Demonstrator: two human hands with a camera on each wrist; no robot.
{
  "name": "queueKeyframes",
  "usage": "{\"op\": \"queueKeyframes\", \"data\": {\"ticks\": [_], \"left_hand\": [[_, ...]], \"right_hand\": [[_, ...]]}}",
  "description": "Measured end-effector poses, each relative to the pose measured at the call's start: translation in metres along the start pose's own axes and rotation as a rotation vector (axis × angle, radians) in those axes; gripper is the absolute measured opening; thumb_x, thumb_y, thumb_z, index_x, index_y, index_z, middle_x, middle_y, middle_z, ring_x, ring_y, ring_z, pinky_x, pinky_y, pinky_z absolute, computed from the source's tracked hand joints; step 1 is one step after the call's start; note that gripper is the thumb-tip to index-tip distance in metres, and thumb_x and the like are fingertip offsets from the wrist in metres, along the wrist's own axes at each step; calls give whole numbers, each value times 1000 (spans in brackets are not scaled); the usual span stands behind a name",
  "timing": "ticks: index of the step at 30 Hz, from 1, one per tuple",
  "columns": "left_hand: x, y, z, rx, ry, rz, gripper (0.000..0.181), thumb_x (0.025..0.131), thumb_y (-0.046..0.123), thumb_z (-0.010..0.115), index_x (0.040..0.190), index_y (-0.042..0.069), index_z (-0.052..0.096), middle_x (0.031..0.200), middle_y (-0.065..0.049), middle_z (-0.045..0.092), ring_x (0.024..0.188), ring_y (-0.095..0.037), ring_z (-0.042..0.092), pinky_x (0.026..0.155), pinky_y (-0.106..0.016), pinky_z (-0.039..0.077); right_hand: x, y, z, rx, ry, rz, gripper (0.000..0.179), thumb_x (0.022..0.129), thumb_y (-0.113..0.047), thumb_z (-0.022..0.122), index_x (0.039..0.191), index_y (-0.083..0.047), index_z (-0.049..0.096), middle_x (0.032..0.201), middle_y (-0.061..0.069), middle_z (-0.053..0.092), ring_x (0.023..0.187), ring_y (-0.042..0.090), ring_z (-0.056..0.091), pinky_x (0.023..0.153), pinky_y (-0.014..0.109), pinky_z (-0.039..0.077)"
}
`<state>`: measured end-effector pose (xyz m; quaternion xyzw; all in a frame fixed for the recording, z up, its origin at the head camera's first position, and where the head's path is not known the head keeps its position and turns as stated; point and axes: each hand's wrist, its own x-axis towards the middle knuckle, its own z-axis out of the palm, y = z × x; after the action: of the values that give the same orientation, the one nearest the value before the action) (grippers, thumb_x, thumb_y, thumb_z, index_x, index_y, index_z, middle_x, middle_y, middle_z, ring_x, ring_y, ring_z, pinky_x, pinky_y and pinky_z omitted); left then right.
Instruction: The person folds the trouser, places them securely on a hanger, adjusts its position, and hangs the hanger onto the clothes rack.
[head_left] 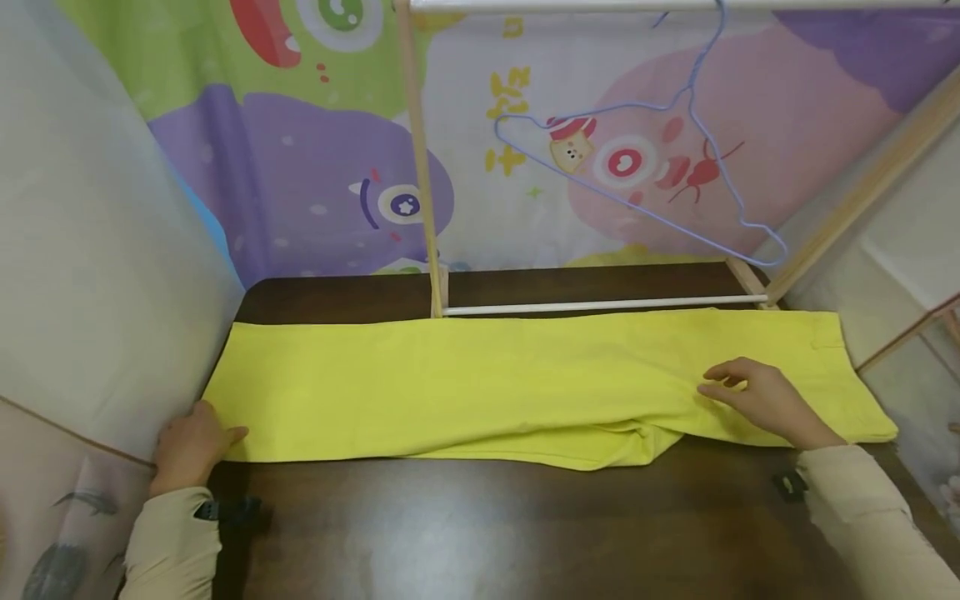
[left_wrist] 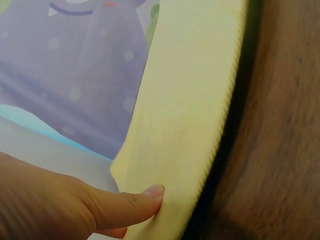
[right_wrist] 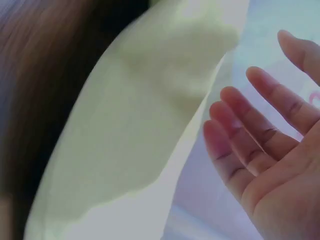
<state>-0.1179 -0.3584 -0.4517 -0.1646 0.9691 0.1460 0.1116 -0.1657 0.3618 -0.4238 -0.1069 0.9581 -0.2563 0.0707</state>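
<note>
A pair of yellow trousers (head_left: 450, 375) lies stretched sideways across the dark table, folded lengthwise. Its waistband end is at the right, and a rumpled fold (head_left: 637, 437) bulges at the near edge. At the left end my left hand (head_left: 187, 442) pinches the leg hem; in the left wrist view the thumb (left_wrist: 135, 206) lies on top of the cloth (left_wrist: 185, 100), with the other fingers mostly hidden. Over the upper part of the trousers is my right hand (head_left: 768, 400), its fingers loosely extended. The right wrist view shows that palm (right_wrist: 285, 195) holding nothing, beside the cloth (right_wrist: 125, 135).
Behind the trousers stands a rack with wooden posts (head_left: 423, 167) and a low white bar (head_left: 600, 305). A blue wire hanger (head_left: 622, 200) hangs from its top rail (head_left: 600, 5). Printed cartoon cloth (head_left: 315, 183) backs the table (head_left: 450, 525), and pale curtains (head_left: 97, 208) flank it.
</note>
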Motion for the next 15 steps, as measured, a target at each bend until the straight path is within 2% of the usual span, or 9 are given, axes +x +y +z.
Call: {"op": "queueKeyframes", "data": {"ticks": [5,8,11,15], "left_hand": [[2,1,-1,4,-16,-15,62,90,25,68,107,-26,37,103,-52,44,93,-66,46,75,-63,42],[3,3,-2,3,-26,-32,63,91,25,68,109,-26,36,105,-52,43,95,-66,45,77,-64,41],[3,5,-2,6,-30,-47,62,91,24,67,109,-26,36,106,-53,42,96,-66,44,77,-64,41],[3,6,-1,11,-30,-50,61,91,23,67,109,-26,36,105,-53,42,96,-66,44,77,-64,41]], "right_hand": [[4,-27,10,6,10,-85,32,94,-30,66,107,-2,71,96,6,67,85,22,60,70,40,50],[4,-40,18,7,-18,-145,23,93,-25,68,103,-5,73,91,-1,68,80,15,61,69,35,51],[3,-51,28,34,-85,-192,17,92,-21,69,101,-7,74,90,-4,67,76,9,60,66,30,51],[2,-60,41,63,-200,-215,17,92,-19,68,103,-7,74,93,-4,69,78,7,62,64,27,51]]}}
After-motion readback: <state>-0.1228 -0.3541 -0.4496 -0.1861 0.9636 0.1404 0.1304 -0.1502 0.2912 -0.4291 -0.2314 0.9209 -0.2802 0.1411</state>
